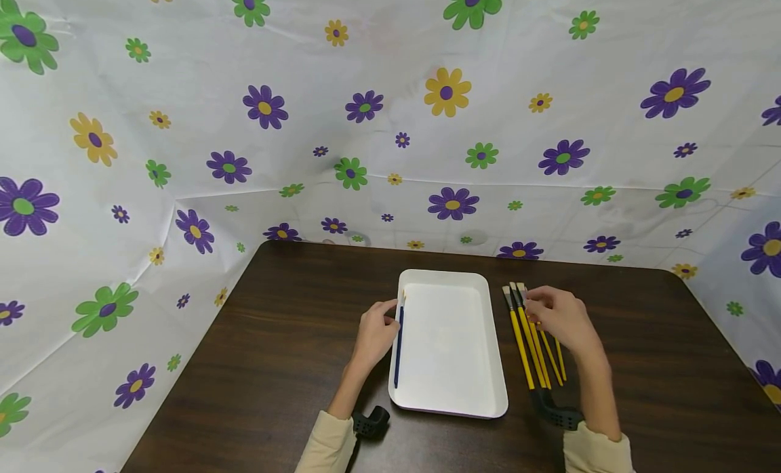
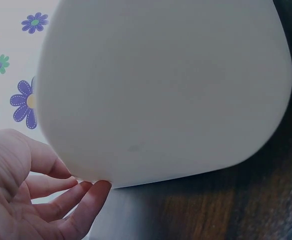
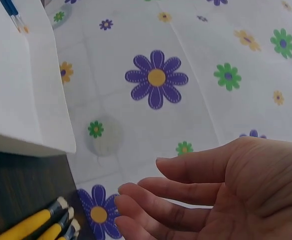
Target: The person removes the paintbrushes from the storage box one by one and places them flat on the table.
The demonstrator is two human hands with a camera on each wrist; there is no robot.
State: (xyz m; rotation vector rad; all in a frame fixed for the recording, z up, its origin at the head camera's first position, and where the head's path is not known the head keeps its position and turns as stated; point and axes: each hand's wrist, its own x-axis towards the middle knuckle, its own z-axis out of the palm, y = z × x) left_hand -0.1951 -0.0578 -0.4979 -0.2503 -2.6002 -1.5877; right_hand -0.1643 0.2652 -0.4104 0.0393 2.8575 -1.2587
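A white rectangular tray (image 1: 451, 344) lies on the table. My left hand (image 1: 375, 332) holds its left rim; in the left wrist view, the fingertips (image 2: 102, 187) pinch the edge of the tray (image 2: 160, 100). Thin dark-blue paintbrushes (image 1: 398, 347) lie along the inside of the tray's left side; in the right wrist view, two bristle tips show. Several yellow paintbrushes (image 1: 525, 351) lie side by side right of the tray, bristles to the far side. Over their bristle ends is my right hand (image 1: 563, 318), its fingers loosely bent with nothing between them in the right wrist view.
The dark wooden table (image 1: 293, 337) extends to both sides of the tray. A white flower-printed sheet (image 1: 390, 120) hangs behind the table and along its sides. Black wrist mounts (image 1: 371, 422) sit below each hand near the cuffs.
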